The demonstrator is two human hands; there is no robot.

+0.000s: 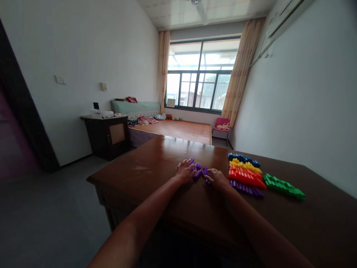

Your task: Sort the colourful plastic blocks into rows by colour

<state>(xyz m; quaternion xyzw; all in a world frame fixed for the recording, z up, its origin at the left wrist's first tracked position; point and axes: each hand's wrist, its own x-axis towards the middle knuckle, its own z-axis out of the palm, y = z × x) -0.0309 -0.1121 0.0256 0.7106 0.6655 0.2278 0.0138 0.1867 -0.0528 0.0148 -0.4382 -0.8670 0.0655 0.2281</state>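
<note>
Small glossy purple plastic pieces (198,170) lie loosely grouped on the dark brown table; their exact kind is too small to make out. My left hand (184,171) rests over the left side of this group, fingers spread and touching some pieces. From the right, my right hand (218,179) reaches in with its fingers stretched out against other purple pieces (205,171). Neither hand visibly lifts anything. Right of my right hand, similar pieces form close rows: blue (244,159), yellow (245,165), red-orange (247,176), purple (247,189) and green (283,187).
The brown table (134,167) has its left corner near the open floor. Beyond it stand a bed (178,128) with a mat, a dark cabinet (107,136) and a pink chair (221,123). A window (199,74) with curtains is at the back.
</note>
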